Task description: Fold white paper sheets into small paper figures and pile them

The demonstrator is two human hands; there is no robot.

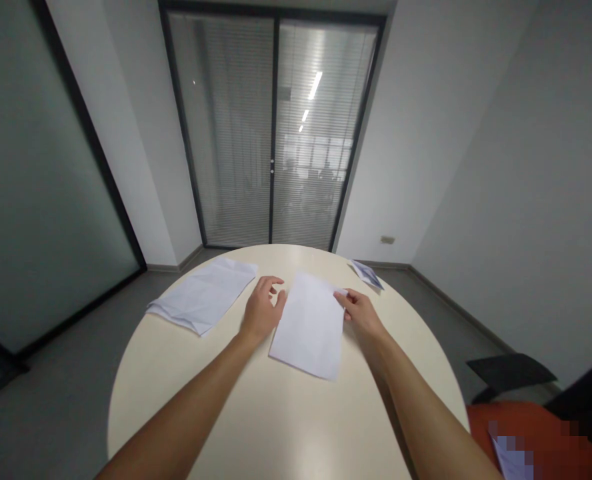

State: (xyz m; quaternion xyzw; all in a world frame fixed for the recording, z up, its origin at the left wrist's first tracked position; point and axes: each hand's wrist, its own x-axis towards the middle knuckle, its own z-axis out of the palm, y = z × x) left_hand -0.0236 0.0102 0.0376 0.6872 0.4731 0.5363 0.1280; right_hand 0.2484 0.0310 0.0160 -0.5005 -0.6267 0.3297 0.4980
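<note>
A white sheet of paper (310,327) lies at the middle of the round table (276,427), slightly turned. My right hand (359,308) pinches its upper right edge between thumb and fingers. Beside the sheet's left edge is my left hand (263,308), its fingers curved and apart from the thumb, with nothing between them. Whether its thumb touches the paper's edge I cannot tell. Further left, a crumpled stack of white paper (206,293) rests near the table's rim. A small folded paper (367,274) with a dark printed patch lies at the far right edge.
To the lower right stands an orange chair (521,420) with a black armrest (512,371); a pale paper (512,460) lies on its seat. Behind the table are glass doors with blinds (276,133). A frosted glass panel (41,180) stands on the left.
</note>
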